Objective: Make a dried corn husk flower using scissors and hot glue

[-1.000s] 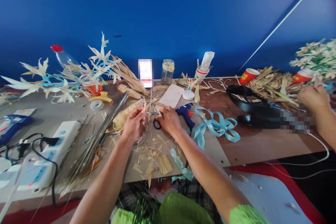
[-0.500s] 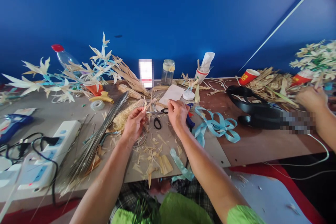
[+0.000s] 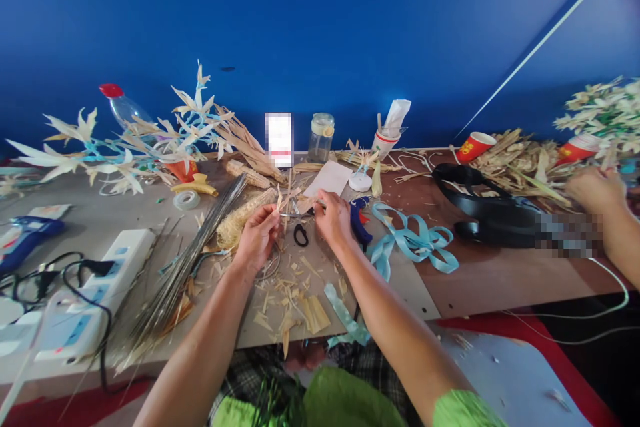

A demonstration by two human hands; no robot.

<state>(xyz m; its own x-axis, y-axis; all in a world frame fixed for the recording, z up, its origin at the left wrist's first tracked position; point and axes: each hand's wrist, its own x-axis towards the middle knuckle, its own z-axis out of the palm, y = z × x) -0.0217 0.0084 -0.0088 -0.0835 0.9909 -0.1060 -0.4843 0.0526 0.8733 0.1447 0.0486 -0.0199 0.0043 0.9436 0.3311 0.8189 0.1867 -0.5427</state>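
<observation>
My left hand (image 3: 258, 235) pinches a small piece of dried husk (image 3: 278, 203) above the table. My right hand (image 3: 332, 217) is closed too, its fingertips gripping a pale husk strip (image 3: 304, 203) just to the right of the left hand. Black-handled scissors (image 3: 300, 230) lie on the table between the two hands, touched by neither. A blue glue gun (image 3: 359, 221) lies just right of my right hand, partly hidden by it. Husk scraps (image 3: 293, 293) litter the table below the hands.
A bundle of thin wires (image 3: 195, 257), a white power strip (image 3: 85, 303) and husk flowers (image 3: 135, 140) lie left. Light blue ribbon (image 3: 413, 243), a glass jar (image 3: 320, 137) and red cups (image 3: 473, 145) are right. Another person's hand (image 3: 597, 190) works at far right near a black object (image 3: 490, 213).
My right hand left the scissors on the table, lifted away to the right, then came back toward the left hand and took hold of a husk strip. My left hand barely moved.
</observation>
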